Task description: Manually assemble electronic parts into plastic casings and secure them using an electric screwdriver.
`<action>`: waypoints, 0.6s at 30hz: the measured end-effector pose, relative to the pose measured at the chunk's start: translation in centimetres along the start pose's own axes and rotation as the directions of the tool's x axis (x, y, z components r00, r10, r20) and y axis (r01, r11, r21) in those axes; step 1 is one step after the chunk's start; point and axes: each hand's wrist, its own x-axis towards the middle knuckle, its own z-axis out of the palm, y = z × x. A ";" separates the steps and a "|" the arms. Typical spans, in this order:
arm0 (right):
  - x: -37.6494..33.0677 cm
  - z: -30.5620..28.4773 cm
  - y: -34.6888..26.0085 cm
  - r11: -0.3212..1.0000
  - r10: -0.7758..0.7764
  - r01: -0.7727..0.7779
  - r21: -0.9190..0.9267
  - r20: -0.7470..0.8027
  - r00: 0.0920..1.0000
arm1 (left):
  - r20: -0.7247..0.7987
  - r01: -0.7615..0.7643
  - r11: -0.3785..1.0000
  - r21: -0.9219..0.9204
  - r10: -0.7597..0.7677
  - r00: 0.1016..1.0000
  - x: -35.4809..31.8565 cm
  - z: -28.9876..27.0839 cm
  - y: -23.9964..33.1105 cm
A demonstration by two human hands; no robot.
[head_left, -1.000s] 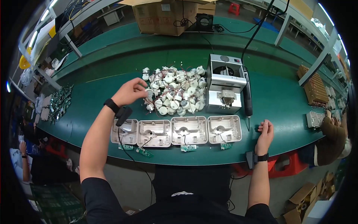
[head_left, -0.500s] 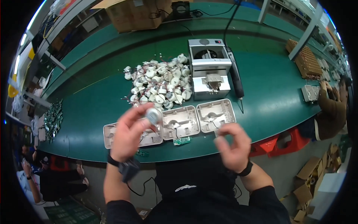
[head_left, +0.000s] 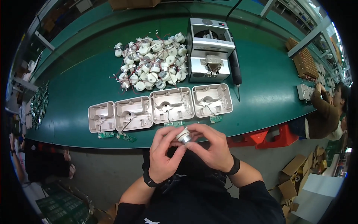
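While both hands meet in front of the chest, just off the near edge of the green table (head_left: 261, 93), a small round motor (head_left: 184, 135) sits between them. The left hand (head_left: 164, 153) pinches the motor from the left side, thumb and fingertips closed on its body. The right hand (head_left: 210, 145) curls over it from the right and above, fingers bent and pressed to the same part. The motor shows a silver-white end face; the rest of it is hidden by the fingers. Each wrist carries a dark band.

On the table, directly beyond the hands, four pale plastic trays (head_left: 171, 105) lie side by side in a row, open side up, each with a thin black wire inside. Small green circuit boards (head_left: 126, 137) lie along the near edge of the table, just beside the trays. Farther back, a heap of white motors with thin wires (head_left: 151, 61) lies behind the two middle trays. To the right of the heap stands a grey box-shaped machine (head_left: 210, 50), with a dark pen-shaped tool (head_left: 235, 69) lying just beside its right side. At the far right end of the table another person in a brown sleeve (head_left: 324, 108) works over a small grey part. At the far left end lies a pile of green boards (head_left: 38, 106).
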 end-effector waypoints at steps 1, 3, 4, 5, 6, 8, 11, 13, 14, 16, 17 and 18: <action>-0.1 0.0 0.1 1.000 0.015 -0.015 0.001 -0.002 1.000 | 0.014 -0.056 0.995 0.087 0.055 0.998 0.4 -0.1 0.2; -0.2 -0.1 0.2 0.999 0.040 -0.040 0.002 -0.010 0.999 | 0.029 -0.109 0.979 0.174 0.106 0.994 0.5 -0.3 0.3; -0.1 -0.1 0.1 0.999 0.041 -0.041 0.002 -0.006 0.999 | 0.051 -0.106 0.978 0.181 0.099 0.994 0.6 -0.4 0.4; 0.0 -0.1 -0.1 0.999 -0.018 0.016 -0.027 -0.045 0.999 | 0.074 -0.104 0.977 0.189 0.091 0.993 0.7 -0.5 0.4; 0.2 0.0 -0.3 0.996 -0.078 0.073 -0.060 -0.083 0.994 | 0.098 -0.102 0.975 0.196 0.084 0.992 0.7 -0.5 0.4; 0.5 0.0 -0.4 0.987 -0.138 0.127 -0.095 -0.119 0.983 | 0.093 -0.092 0.969 0.228 0.072 0.993 0.3 -0.5 0.1; 1.1 0.0 -0.3 0.937 -0.249 0.240 -0.256 -0.003 0.969 | 0.086 -0.073 0.954 0.290 0.049 0.995 -0.1 -0.4 -0.4; 1.0 0.1 -0.1 0.932 -0.230 0.223 -0.285 0.011 0.973 | 0.031 -0.163 0.916 0.368 0.164 0.986 0.0 0.1 -0.5; 1.0 0.2 0.0 0.927 -0.210 0.207 -0.312 0.024 0.977 | 0.006 -0.204 0.890 0.408 0.221 0.975 0.1 0.2 -0.5; 1.1 0.1 0.0 0.921 -0.191 0.193 -0.339 0.040 0.981 | 0.034 -0.209 0.873 0.441 0.217 0.976 0.4 0.0 -0.3; 1.2 0.0 -0.1 0.909 -0.200 0.211 -0.359 0.068 0.977 | 0.062 -0.216 0.855 0.472 0.212 0.975 0.5 -0.2 -0.2; 1.4 -0.1 -0.2 0.897 -0.209 0.228 -0.379 0.093 0.974 | 0.094 -0.226 0.835 0.502 0.207 0.974 0.6 -0.3 -0.1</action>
